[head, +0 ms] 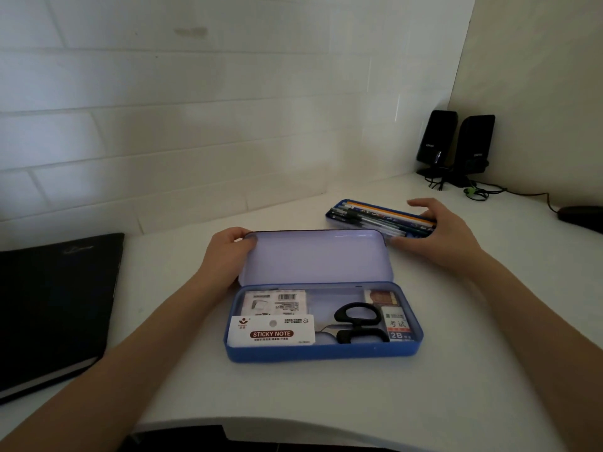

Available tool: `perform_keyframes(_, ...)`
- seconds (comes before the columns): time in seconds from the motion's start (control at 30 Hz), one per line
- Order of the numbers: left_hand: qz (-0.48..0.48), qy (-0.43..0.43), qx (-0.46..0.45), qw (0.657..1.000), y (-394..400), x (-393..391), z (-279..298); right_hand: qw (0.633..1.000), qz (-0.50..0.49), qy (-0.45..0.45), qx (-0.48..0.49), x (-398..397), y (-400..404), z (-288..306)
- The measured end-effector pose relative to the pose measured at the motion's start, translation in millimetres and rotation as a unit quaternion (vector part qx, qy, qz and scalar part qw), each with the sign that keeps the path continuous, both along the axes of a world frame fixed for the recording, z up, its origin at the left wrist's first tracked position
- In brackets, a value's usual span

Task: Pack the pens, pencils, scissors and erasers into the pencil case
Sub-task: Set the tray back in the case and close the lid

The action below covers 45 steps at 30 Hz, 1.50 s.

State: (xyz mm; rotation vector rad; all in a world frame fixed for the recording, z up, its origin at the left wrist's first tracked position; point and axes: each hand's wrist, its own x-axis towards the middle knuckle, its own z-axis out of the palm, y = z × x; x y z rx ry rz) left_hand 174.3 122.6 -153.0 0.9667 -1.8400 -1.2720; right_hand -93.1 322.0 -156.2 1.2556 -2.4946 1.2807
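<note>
Pencil case, blue, open on the white desk in front of the person, its lid raised upright behind the base; left hand grips the lid's left end, thumb curled over the top corner and fingers hidden behind it. Contents of the base: scissors with black handles lying flat right of centre, blades pointing left under a white packet marked STICKY NOTE; a second small white packet behind that one at the left; a 2B eraser in its sleeve at the right end, and a smaller red-and-cream item behind it, kind not legible. Inner tray, blue, lies on the desk behind and to the right of the case, well apart from the base, loaded with pens and pencils laid lengthwise. Right hand rests at the tray's near right end, fingers spread and slightly curved, thumb low beside the lid's right corner, fingertips above the far rim; whether it actually clasps the tray cannot be told. Both forearms bare, reaching in from the lower corners. Surroundings: black notebook at the left edge; two black speakers in the far right corner with trailing cables; dark mouse at far right
</note>
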Motion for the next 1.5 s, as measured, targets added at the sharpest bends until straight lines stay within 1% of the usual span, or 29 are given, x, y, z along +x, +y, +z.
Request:
perform_keyframes(0.1,0.037,0.016,0.004,0.999,-6,1,-1,0.998,0.008,-0.043,-0.034,-3,2,6)
perform_keyframes(0.2,0.067,0.014,0.009,0.998,-12,0,-2,0.995,0.056,-0.072,-0.040,7,5,18)
perform_keyframes(0.33,0.079,0.003,0.006,0.997,-16,-3,-1,0.983,0.165,-0.083,-0.020,35,7,37)
perform_keyframes(0.4,0.080,0.003,0.014,0.997,-17,-3,0,0.974,0.217,-0.070,0.007,48,5,43)
perform_keyframes(0.53,0.083,0.014,0.025,0.996,-20,-6,2,0.954,0.283,-0.074,0.059,70,-2,47)
perform_keyframes(0.63,0.096,0.017,0.009,0.995,-27,-12,4,0.947,0.300,-0.081,0.078,79,-5,43)
perform_keyframes(0.83,0.098,0.016,-0.012,0.995,-40,-17,1,0.947,0.302,-0.054,0.096,88,-11,37)
perform_keyframes(0.93,0.088,0.026,0.003,0.996,-43,-15,-1,0.942,0.301,-0.045,0.140,93,-14,32)
perform_keyframes(1.03,0.062,0.013,0.026,0.998,-45,-12,-3,0.936,0.296,-0.024,0.188,98,-16,28)
perform_keyframes(1.1,0.047,0.023,0.026,0.998,-43,-11,-1,0.930,0.299,-0.013,0.214,100,-18,27)
perform_keyframes(1.13,0.044,0.023,0.004,0.999,-41,-9,2,0.928,0.298,-0.012,0.224,100,-18,28)
perform_keyframes(1.23,0.053,-0.017,-0.142,0.988,-37,-1,14,0.923,0.296,0.001,0.248,101,-17,31)
perform_keyframes(1.3,0.032,-0.024,-0.200,0.979,-27,5,22,0.921,0.292,0.011,0.257,105,-18,31)
perform_keyframes(1.37,-0.018,-0.037,-0.228,0.973,-13,9,29,0.923,0.288,0.024,0.253,108,-21,27)
perform_keyframes(1.43,-0.120,-0.088,-0.242,0.959,1,15,33,0.925,0.284,0.052,0.246,110,-24,22)
perform_keyframes(1.47,-0.189,-0.136,-0.246,0.941,7,20,33,0.926,0.282,0.061,0.244,111,-25,21)
perform_keyframes(1.5,-0.256,-0.193,-0.244,0.915,11,25,32,0.926,0.281,0.057,0.247,111,-25,22)
